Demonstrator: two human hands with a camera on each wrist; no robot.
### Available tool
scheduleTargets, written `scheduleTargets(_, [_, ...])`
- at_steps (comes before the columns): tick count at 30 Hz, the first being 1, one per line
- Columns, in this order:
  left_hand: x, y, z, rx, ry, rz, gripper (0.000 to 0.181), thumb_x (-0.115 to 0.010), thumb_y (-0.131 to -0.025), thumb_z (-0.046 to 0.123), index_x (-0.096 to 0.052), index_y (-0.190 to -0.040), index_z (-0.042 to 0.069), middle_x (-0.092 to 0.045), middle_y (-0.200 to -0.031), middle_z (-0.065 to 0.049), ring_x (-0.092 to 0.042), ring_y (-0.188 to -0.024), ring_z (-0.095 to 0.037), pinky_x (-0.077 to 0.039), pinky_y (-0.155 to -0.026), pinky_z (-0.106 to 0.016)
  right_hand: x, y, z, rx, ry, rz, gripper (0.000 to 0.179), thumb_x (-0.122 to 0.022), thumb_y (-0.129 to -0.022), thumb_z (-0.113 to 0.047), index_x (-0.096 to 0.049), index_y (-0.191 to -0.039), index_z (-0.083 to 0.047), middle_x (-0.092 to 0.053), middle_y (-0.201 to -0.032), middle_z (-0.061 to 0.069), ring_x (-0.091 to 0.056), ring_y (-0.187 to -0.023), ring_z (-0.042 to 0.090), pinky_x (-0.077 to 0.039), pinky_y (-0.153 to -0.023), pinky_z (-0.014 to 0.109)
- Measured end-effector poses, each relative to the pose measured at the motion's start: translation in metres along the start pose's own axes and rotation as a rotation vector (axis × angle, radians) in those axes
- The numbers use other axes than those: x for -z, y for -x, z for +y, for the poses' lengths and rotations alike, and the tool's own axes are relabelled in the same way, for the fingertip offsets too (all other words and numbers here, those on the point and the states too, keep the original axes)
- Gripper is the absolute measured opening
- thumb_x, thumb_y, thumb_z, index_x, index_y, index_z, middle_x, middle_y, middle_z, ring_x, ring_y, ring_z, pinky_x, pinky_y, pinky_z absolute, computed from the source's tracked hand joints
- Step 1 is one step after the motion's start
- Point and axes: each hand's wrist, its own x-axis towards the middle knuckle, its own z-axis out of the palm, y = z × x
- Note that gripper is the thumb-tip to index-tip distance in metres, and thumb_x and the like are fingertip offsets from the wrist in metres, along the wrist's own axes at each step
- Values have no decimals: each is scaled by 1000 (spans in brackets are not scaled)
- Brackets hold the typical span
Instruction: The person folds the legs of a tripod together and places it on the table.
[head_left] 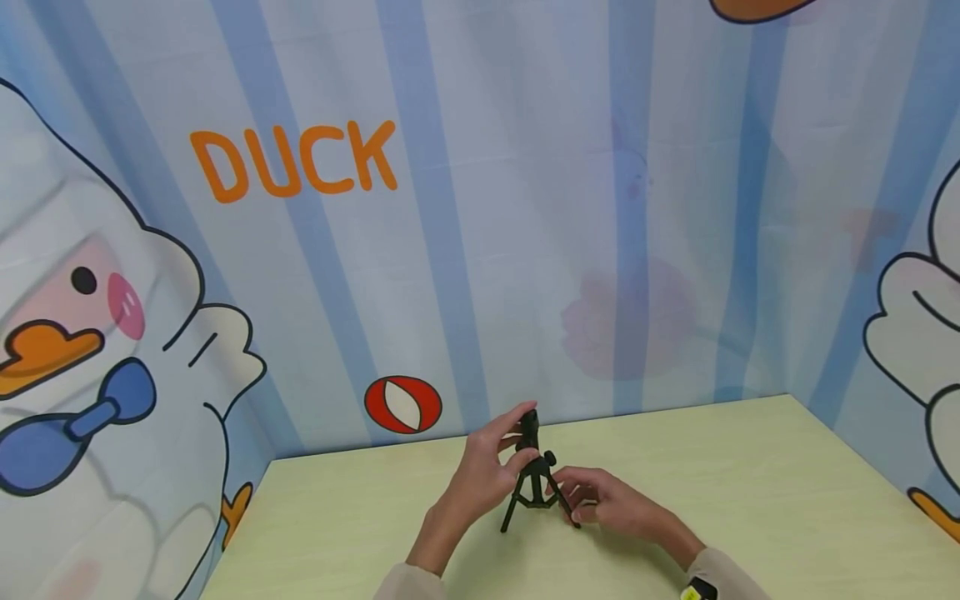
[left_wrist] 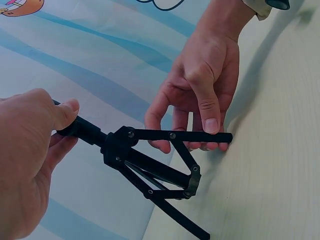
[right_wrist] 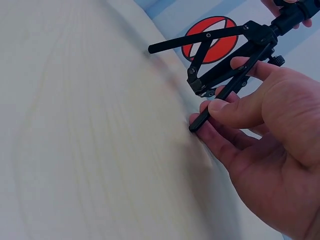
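A small black tripod (head_left: 536, 483) stands over the table with its legs spread and its braces folded out. My left hand (head_left: 483, 471) grips its upper post, thumb on the near side; the left wrist view shows the thumb and fingers around the post (left_wrist: 87, 131). At the right leg is my right hand (head_left: 611, 504). In the right wrist view the thumb and fingers of this hand (right_wrist: 272, 120) pinch that leg (right_wrist: 227, 90) near its foot. Another leg (right_wrist: 175, 44) points away, untouched by either hand. A small knob (head_left: 550, 458) sticks out at the tripod's collar.
The pale wood-grain table (head_left: 712, 467) spreads under and around the hands. Behind it hangs a striped blue and white cloth (head_left: 517, 208) with printed ducks and orange lettering. A cream sleeve (head_left: 723, 575) with a dark and yellow item covers the right wrist.
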Motion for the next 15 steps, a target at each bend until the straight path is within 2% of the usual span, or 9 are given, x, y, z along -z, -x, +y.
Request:
scheduleTargets(3, [-1, 0, 0, -6, 4, -1, 69, -73, -94, -3, -50, -154, 21, -58, -147, -5, -67, -120, -23, -54, -101, -32, 0, 0, 0, 17, -2, 6, 45, -58, -92, 16, -61, -135, 2, -67, -110, 28, -65, -100, 40, -54, -87, 31])
scheduleTargets(9, [-1, -1, 1, -22, -2, -8, 67, -73, -95, -2, -49, -155, 19, -58, -147, -7, -66, -120, -23, -54, -101, -31, -3, -3, 4, 100, 5, 31, 41, -60, -90, 16, -59, -131, 9, -66, -110, 32, -67, -96, 42, -56, -86, 32])
scheduleTargets(15, [-1, -1, 3, -23, -3, -9, 67, -72, -96, -2, -49, -155, 18, -58, -147, -8, -67, -120, -24, -54, -101, -32, -6, -6, 7, 137, 10, 69, 38, -61, -90, 17, -61, -127, 9, -68, -109, 27, -67, -99, 42, -57, -87, 31])
